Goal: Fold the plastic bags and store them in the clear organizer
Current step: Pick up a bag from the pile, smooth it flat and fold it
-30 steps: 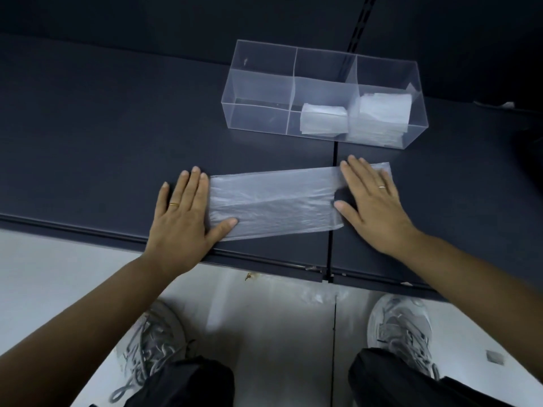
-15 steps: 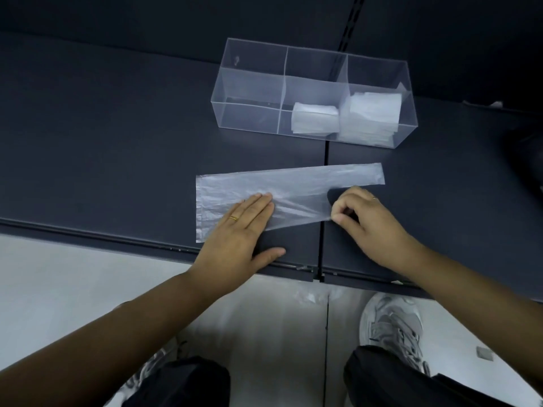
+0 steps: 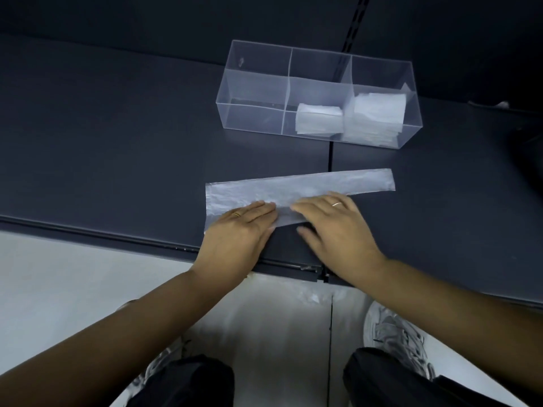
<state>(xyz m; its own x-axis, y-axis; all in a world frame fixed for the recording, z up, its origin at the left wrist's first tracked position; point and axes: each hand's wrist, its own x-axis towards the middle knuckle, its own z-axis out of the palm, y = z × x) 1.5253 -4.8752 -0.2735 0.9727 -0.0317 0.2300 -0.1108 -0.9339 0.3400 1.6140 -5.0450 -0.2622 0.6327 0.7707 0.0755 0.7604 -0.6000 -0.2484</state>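
Note:
A translucent plastic bag [image 3: 308,185] lies flat on the dark table [image 3: 117,142] as a long narrow strip, folded lengthwise. My left hand [image 3: 241,230] presses flat on the strip's near left part, fingers straight. My right hand [image 3: 335,227] presses flat beside it on the middle of the strip, fingertips almost meeting the left hand's. Behind the bag stands the clear organizer [image 3: 252,83] with three compartments. Its middle compartment holds a folded bag [image 3: 318,120], its right one a stack of folded bags [image 3: 376,116]; the left one is empty.
The table's front edge [image 3: 117,237] runs just under my wrists, with a seam [image 3: 329,160] splitting the tabletop. Below are a light floor, my dark trousers and white shoes [image 3: 396,333]. A crumpled bit of plastic [image 3: 308,298] lies on the floor.
The bag's near long edge was folded over, making the strip narrower. My right hand went from pinching the bag's edge to pressing flat; both hands now meet at the strip's middle.

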